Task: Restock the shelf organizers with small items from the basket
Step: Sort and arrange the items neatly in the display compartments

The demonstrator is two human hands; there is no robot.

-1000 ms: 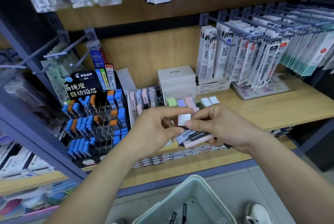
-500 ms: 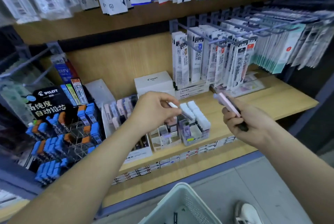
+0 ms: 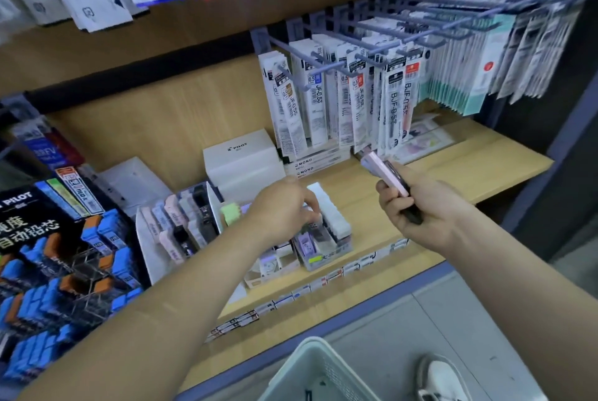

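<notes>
Wooden shelf (image 3: 453,180) fills most of the view, with refill packs (image 3: 356,93) hanging on hooks at 1 o'clock and a white box (image 3: 242,158) standing at the back. From my remote seat I see the left hand (image 3: 284,209) reaching down to the clear organizer (image 3: 326,252), which stands near the front edge, at 5 o'clock from the box. Its fingers curl downward over a compartment just beside the white row (image 3: 330,209) of small items. I judge it is setting one item into a free slot, but the fingertips are hidden by the hand itself, so I cannot tell if they pinch something or not.

At 3 o'clock from it, well apart, the right hand (image 3: 427,209) waits above the shelf. It grips a few slim cases (image 3: 385,171), one pink and at least one dark, and they stick out toward 11 o'clock. I think it holds them as a small supply, so the left hand can take one after another without going down each time.

At 6 o'clock of the view, on the floor beside a shoe (image 3: 443,378), is the basket (image 3: 310,368). I cannot see well what is inside.
</notes>
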